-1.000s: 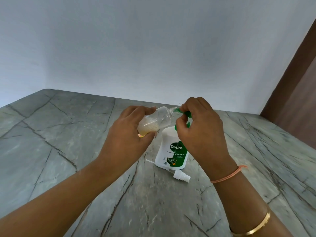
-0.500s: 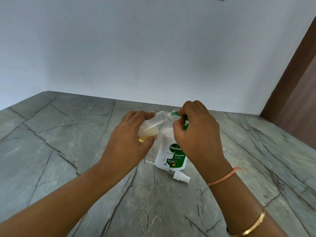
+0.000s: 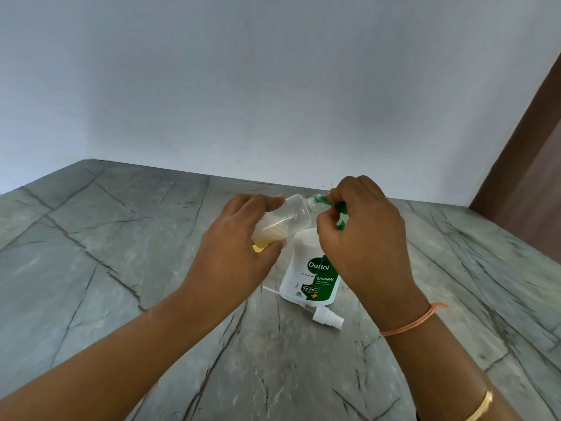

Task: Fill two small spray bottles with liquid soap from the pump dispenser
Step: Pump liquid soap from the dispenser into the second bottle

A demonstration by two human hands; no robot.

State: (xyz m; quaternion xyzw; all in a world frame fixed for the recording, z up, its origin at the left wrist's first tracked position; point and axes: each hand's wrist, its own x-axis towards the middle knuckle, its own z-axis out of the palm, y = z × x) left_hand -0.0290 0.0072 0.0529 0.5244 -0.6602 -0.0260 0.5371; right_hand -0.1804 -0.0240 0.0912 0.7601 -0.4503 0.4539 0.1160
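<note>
My left hand (image 3: 239, 247) grips a small clear spray bottle (image 3: 288, 217), tilted with its open neck toward the right. Yellowish soap and foam sit in its lower end. My right hand (image 3: 364, 238) is curled round the green pump head (image 3: 338, 209) of the white Dettol dispenser (image 3: 309, 268). The green nozzle meets the bottle's neck. The dispenser stands upright on the grey stone counter (image 3: 121, 268), partly hidden behind my right hand. A white spray cap with a thin tube (image 3: 326, 318) lies on the counter just in front of the dispenser.
A pale wall runs along the back of the counter. A brown wooden panel (image 3: 534, 177) stands at the far right. Bare counter stretches to the left and in front of my arms.
Both hands and the bottle sit slightly lower in view than a second ago. The right hand's fingers have shifted on the green pump head.
</note>
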